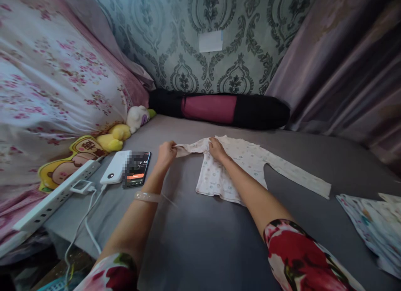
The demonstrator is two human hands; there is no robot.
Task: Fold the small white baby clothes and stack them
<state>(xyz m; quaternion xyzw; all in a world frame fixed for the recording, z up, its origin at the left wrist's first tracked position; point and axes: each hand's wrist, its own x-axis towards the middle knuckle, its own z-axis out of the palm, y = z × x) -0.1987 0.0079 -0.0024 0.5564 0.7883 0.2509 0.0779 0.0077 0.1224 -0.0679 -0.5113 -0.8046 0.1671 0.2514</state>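
A small white long-sleeved shirt (233,170) with a faint print lies spread on the grey sheet. My left hand (167,152) is closed on the cuff of its left-hand sleeve, which stretches out sideways. At the shoulder of that same sleeve, my right hand (216,149) pinches the cloth, though its fingertips are partly hidden. The other sleeve (297,176) slants away to the right, flat on the sheet.
Folded clothes (372,228) are piled at the right. On the left are a phone (138,170), a white power bank (114,170), a power strip (56,195) with cables, and plush toys (114,137). A black and maroon bolster (219,109) lies along the wall.
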